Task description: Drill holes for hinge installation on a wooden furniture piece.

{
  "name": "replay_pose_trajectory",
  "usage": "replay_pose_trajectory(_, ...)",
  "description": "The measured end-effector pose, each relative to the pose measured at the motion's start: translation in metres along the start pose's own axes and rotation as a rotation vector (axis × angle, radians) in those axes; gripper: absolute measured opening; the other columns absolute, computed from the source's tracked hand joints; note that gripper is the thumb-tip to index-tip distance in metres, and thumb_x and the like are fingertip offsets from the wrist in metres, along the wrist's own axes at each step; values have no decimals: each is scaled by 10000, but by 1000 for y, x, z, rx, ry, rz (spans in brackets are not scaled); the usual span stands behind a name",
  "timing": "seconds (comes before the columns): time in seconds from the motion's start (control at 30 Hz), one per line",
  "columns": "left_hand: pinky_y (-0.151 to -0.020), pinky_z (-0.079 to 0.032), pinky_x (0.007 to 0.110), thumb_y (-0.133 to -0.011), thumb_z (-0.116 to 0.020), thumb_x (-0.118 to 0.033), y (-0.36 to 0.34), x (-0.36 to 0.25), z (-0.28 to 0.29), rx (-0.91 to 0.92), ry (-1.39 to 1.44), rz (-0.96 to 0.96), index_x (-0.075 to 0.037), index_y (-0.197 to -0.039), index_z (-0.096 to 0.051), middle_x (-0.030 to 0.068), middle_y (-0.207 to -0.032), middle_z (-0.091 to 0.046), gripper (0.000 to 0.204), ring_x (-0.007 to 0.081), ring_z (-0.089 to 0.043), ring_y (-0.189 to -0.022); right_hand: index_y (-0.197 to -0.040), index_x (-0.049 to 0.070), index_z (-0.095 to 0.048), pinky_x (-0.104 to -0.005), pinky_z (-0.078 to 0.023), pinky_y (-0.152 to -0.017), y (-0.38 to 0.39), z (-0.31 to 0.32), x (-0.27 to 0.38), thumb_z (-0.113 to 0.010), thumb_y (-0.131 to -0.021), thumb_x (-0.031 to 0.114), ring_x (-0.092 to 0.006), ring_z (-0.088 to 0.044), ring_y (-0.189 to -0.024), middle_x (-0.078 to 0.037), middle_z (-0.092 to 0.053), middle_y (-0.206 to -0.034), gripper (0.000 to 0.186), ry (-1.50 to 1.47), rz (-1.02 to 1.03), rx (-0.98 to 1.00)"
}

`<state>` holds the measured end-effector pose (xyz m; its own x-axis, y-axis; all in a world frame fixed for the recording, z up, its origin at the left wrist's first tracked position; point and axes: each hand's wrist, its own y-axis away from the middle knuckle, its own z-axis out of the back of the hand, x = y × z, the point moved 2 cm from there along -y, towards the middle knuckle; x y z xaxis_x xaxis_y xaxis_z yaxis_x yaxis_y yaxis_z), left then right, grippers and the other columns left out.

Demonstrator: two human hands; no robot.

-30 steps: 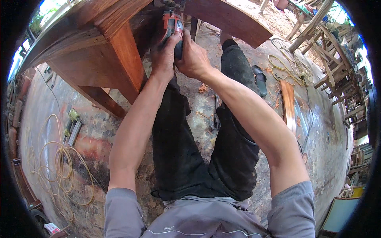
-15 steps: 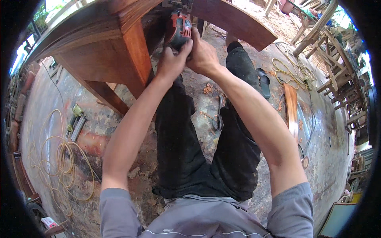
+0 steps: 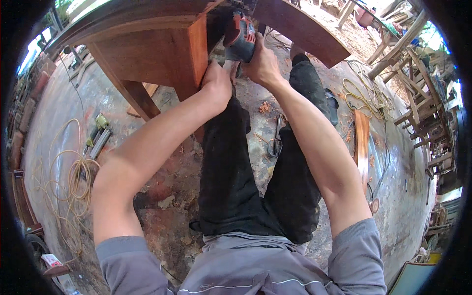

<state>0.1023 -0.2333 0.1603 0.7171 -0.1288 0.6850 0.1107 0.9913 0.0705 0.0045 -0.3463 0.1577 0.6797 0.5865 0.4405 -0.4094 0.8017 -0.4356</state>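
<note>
Head view: holding red-and-black power tool [image 3: 240, 40] in right hand [image 3: 263, 64], between wooden furniture [image 3: 142, 55] and dark plank [image 3: 305, 32]. Can't make out grip of left hand [image 3: 218, 82], with fingers mostly hidden. Brace both wrists; keep fingers clear of working end.

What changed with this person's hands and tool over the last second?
The left elbow has swung out leftward, and the left hand has moved from alongside the red and grey power tool to near its rear end; its hold there is unclear. The view has shifted, setting the brown wooden furniture farther right. The right hand still holds the tool; the long orange plank stays put.
</note>
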Motion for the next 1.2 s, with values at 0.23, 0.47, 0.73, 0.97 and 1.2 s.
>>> replay_pose_trajectory(0.23,-965,-355,416,-930,-555,-177,19,-2,-6,-48,18,-79,-197,-953,-795,17,-951,-757,243,178,-691,-978,-1460,66,-296,-558,-494,-874,1,-4,-2,-690,-759,163,-531,-626,-996,-339,-661,-1044,809,-53,21,-43)
replay_pose_trajectory(0.47,-941,-357,412,-904,-576,-175,24,-4,-1,-67,33,-77,-186,-921,-798,29,-933,-755,223,173,-690,-927,-1472,98,-263,-555,-513,-873,-3,0,-2,-771,-711,183,-504,-644,-1019,-297,-680,-1054,919,8,4,-7)
replay_pose_trajectory(0.73,-955,-348,411,-918,-562,-173,25,-5,3,-2,50,-74,-179,-958,-798,46,-949,-752,239,175,-677,-981,-1474,99,-269,-558,-514,-867,-1,3,3,-758,-728,194,-507,-647,-1014,-313,-674,-1045,897,4,5,-30)
replay_pose_trajectory(0.97,-983,-346,415,-931,-552,-184,23,-7,2,5,53,-31,-168,-984,-798,48,-983,-749,252,205,-654,-1067,-1420,79,-322,-577,-508,-833,-7,10,11,-676,-791,227,-521,-652,-933,-335,-670,-1012,737,101,13,-6)
replay_pose_trajectory(1.2,-974,-348,385,-921,-559,-192,27,-5,2,-36,83,-54,-184,-962,-800,42,-934,-750,244,195,-663,-1026,-1472,74,-258,-555,-509,-874,-6,-2,-4,-792,-691,185,-505,-641,-1021,-295,-675,-1077,953,32,-15,8)
